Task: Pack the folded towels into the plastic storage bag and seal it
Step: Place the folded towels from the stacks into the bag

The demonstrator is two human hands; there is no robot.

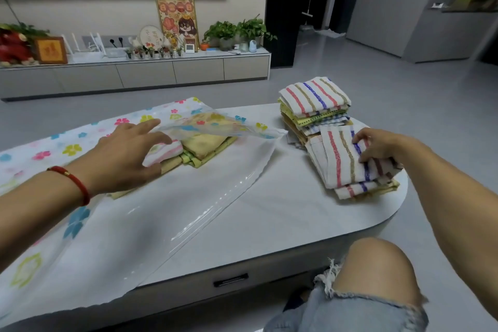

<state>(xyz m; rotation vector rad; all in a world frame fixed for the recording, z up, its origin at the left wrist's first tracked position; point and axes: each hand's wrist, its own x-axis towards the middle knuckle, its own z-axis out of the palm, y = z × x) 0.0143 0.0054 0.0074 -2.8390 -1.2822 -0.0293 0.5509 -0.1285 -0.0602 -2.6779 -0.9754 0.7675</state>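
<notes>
A clear plastic storage bag [167, 213] printed with coloured flowers lies across the left of the white table, its mouth facing right. My left hand [126, 153] holds up the bag's upper flap at the mouth. Inside lie several folded towels [204, 144], yellow, green and pink-striped. My right hand [382, 147] grips a folded white towel with red, tan and blue stripes [342, 162], the top one of a small pile at the table's right end. Behind it stands a taller stack of folded towels [315, 105].
The white table [283, 218] has a rounded right end and a drawer handle on its front. My knee in torn denim shorts [377, 272] is just in front of it. A low TV cabinet with plants and frames runs along the far wall.
</notes>
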